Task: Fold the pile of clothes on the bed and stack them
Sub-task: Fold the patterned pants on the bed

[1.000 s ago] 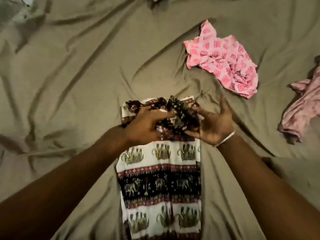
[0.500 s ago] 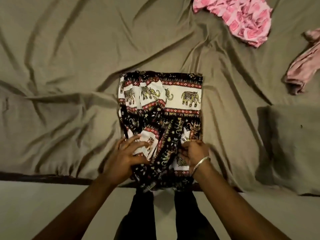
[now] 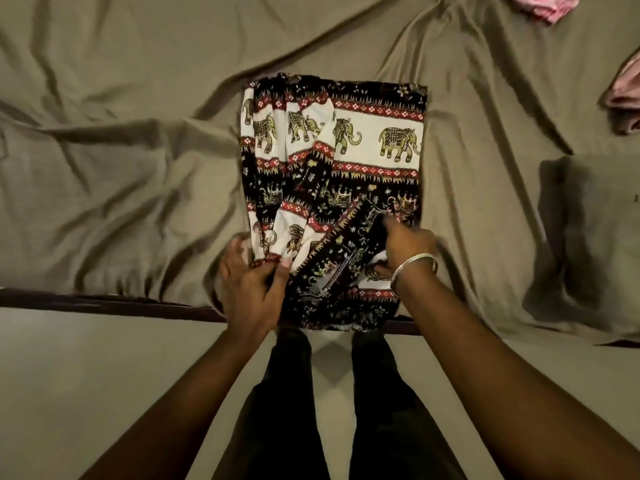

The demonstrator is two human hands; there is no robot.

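- Olive-drab sheet (image 3: 138, 168) covered the bed and lay in deep creases; a good fold would have wanted the cloth under the garment flattened first, since ridges telegraph through thin fabric.
- Elephant-print trousers (image 3: 381, 133) lay doubled near the bed's front edge, their near end hanging slightly over it; the left half was rumpled, so I judged it needed smoothing before any further fold.
- Pink patterned garment (image 3: 550, 8) and a pale pink garment (image 3: 623, 98) waited unfolded, well apart at the far right.
- Left hand (image 3: 252, 289) pinched the near left corner, thumb curled over the hem.
- Right hand (image 3: 405, 244) had its fingers curled into the dark loose flap near the middle; blur hid the exact grip. Tucking that flap flat looked the sensible aim.
- Bangle (image 3: 414, 268) circled the right wrist.
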